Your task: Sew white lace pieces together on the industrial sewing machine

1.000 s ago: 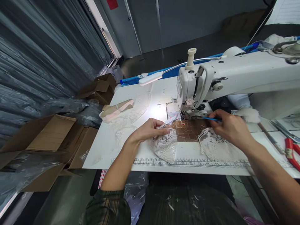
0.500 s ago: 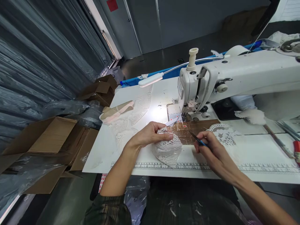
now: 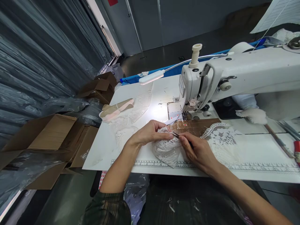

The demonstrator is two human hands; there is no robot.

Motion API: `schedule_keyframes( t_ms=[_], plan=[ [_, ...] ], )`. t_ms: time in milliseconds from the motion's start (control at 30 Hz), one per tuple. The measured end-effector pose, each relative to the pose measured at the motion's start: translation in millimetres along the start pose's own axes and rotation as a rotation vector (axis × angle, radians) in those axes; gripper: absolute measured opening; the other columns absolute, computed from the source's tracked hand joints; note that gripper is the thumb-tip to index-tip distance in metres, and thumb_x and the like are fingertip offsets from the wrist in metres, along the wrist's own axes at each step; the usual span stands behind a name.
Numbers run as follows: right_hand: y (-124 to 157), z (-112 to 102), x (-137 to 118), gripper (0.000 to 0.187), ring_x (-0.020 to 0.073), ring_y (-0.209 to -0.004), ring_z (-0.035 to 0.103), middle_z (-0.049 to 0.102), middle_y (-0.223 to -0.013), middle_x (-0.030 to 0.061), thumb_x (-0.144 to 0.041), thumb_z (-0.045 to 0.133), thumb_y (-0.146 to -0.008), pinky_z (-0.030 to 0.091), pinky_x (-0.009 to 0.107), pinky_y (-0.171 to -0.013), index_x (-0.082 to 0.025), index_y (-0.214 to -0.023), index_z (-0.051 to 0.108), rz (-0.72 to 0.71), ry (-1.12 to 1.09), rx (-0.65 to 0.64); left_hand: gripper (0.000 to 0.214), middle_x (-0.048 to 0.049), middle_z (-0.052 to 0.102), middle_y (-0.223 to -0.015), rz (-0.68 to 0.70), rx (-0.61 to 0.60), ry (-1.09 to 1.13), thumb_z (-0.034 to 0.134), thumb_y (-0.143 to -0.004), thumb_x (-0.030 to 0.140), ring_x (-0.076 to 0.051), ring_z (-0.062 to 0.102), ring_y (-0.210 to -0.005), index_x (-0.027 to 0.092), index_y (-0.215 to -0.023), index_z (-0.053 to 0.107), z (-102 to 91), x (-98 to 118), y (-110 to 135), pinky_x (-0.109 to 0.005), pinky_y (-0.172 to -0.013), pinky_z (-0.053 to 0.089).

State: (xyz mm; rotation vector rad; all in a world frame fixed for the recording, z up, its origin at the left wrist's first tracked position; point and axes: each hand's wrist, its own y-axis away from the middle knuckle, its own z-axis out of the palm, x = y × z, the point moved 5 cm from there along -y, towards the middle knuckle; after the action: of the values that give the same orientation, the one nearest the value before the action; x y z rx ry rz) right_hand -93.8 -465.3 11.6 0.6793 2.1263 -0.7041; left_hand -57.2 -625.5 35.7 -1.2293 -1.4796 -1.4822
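My left hand (image 3: 156, 132) is closed on a piece of white lace (image 3: 167, 150), thumb on top, and the lace hangs down over the ruler strip at the table's front. Between the fingers of my right hand (image 3: 197, 148) is a slim, dark pointed tool (image 3: 175, 135); its tip meets the lace edge beside my left thumb. Most of the tool is hidden by the fingers, so its exact kind is unclear. Another white lace piece (image 3: 222, 137) lies to the right of my right hand, partly over a brown taped strip (image 3: 194, 126).
Behind my hands stands a white sewing machine (image 3: 203, 81) with a lamp (image 3: 152, 77). On the left, a rolled, tied bundle (image 3: 117, 110) lies by spread lace (image 3: 124, 128). A brush-like stick (image 3: 280, 142) lies at right; cardboard boxes (image 3: 51, 131) flank the table.
My right hand has moved left with the pointed tool, bringing its tip to the lace held in my left hand. The left hand has stayed nearly in place.
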Motion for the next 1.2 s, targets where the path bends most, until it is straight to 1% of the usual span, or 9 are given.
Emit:
schedule_keyframes(
  t_ms=[100,200,400,600,700,800,933,1067,1200],
  plan=[
    [-1,0,-1,0.033,0.0158,-0.061,0.058,0.064,-0.072,0.0033,-0.041,0.035,-0.097,0.037,0.027,-0.056,-0.020,-0.091,0.059,-0.022,0.066,0.010,0.032,-0.0025,0.060,-0.072,0.003,-0.013,-0.028,0.075,-0.071,0.042,-0.009,0.049,-0.061,0.011,-0.076,0.069,0.0,-1,-1,-0.021,-0.053,0.037],
    [-1,-1,-3,0.035,0.0154,-0.056,0.056,0.062,-0.067,0.0025,-0.043,0.035,-0.097,0.036,0.027,-0.055,-0.020,-0.088,0.059,-0.018,0.105,0.026,0.035,-0.0032,0.060,-0.070,0.004,-0.010,-0.057,0.074,-0.071,0.046,-0.011,0.053,-0.063,0.012,-0.078,0.071,-0.3,-3,-1,-0.022,-0.054,0.040],
    [-2,-1,-3,0.037,0.0134,-0.047,0.044,0.053,-0.056,-0.0009,-0.047,0.036,-0.095,0.031,0.026,-0.051,-0.022,-0.074,0.052,0.060,0.060,0.020,0.033,-0.0026,0.060,-0.067,0.010,-0.005,-0.069,0.075,-0.071,0.045,-0.013,0.055,-0.067,0.013,-0.079,0.072,0.9,-3,-2,-0.024,-0.057,0.042],
    [-2,2,5,0.039,0.0129,-0.049,0.037,0.044,-0.053,-0.0033,-0.050,0.038,-0.094,0.027,0.026,-0.051,-0.023,-0.066,0.042,0.142,-0.016,-0.036,0.030,0.0017,0.051,-0.063,0.019,-0.068,-0.044,0.074,-0.073,0.039,-0.008,0.044,-0.060,0.012,-0.067,0.066,5.1,0,-2,-0.022,-0.055,0.033],
    [0,4,8,0.041,0.0122,-0.047,0.033,0.040,-0.051,-0.0042,-0.051,0.038,-0.094,0.025,0.026,-0.050,-0.023,-0.064,0.039,0.167,-0.026,-0.025,0.028,0.0033,0.048,-0.061,0.011,-0.069,-0.035,0.074,-0.074,0.037,-0.007,0.040,-0.058,0.012,-0.066,0.064,6.1,-1,-3,-0.022,-0.053,0.029],
    [3,4,9,0.039,0.0121,-0.048,0.036,0.044,-0.054,-0.0036,-0.051,0.039,-0.093,0.026,0.026,-0.051,-0.023,-0.067,0.044,0.187,-0.028,0.002,0.026,0.0030,0.050,-0.062,0.010,-0.070,-0.013,0.074,-0.075,0.036,-0.007,0.041,-0.058,0.011,-0.070,0.066,6.5,-3,-4,-0.022,-0.055,0.030],
    [4,4,8,0.036,0.0124,-0.051,0.042,0.049,-0.058,-0.0031,-0.051,0.039,-0.094,0.030,0.025,-0.052,-0.022,-0.076,0.052,0.194,-0.071,-0.065,0.025,0.0021,0.052,-0.065,0.017,-0.083,-0.011,0.074,-0.075,0.035,-0.008,0.044,-0.061,0.011,-0.073,0.067,6.7,-4,-6,-0.022,-0.057,0.033],
    [2,2,8,0.038,0.0129,-0.052,0.042,0.049,-0.057,-0.0028,-0.053,0.039,-0.093,0.028,0.026,-0.053,-0.022,-0.074,0.051,0.195,-0.045,-0.077,0.024,0.0019,0.052,-0.067,0.046,-0.119,-0.011,0.074,-0.074,0.033,-0.008,0.044,-0.063,0.011,-0.071,0.067,8.9,-3,-7,-0.021,-0.057,0.033],
    [2,4,7,0.038,0.0125,-0.051,0.039,0.047,-0.056,-0.0031,-0.052,0.039,-0.093,0.027,0.026,-0.052,-0.022,-0.072,0.048,0.197,-0.072,-0.060,0.023,0.0013,0.052,-0.070,0.051,-0.114,-0.005,0.074,-0.075,0.033,-0.008,0.045,-0.065,0.011,-0.071,0.067,9.5,-3,-7,-0.021,-0.059,0.034]
  ],
)
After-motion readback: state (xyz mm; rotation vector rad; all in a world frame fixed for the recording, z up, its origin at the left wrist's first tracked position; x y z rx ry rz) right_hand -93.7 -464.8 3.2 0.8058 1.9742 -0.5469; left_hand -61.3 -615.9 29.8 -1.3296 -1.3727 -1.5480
